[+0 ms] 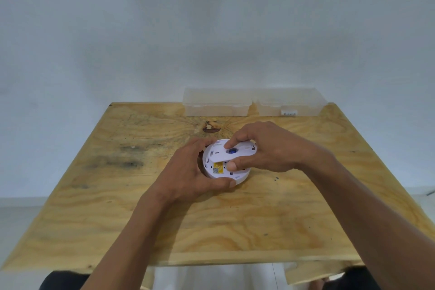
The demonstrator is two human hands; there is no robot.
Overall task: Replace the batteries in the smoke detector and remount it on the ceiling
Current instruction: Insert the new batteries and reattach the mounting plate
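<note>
Beyond the two hands, at the far edge of the wooden table [146, 207], stand two clear plastic boxes [216, 104] side by side; their contents cannot be made out, save a small white label on the right one. The left hand [188, 176] curls round the near-left rim of the one white smoke detector [240, 178], which lies back-up on the table. The right hand [266, 148] pinches the white cover plate [244, 149], tilted up over it, between thumb and fingers.
</note>
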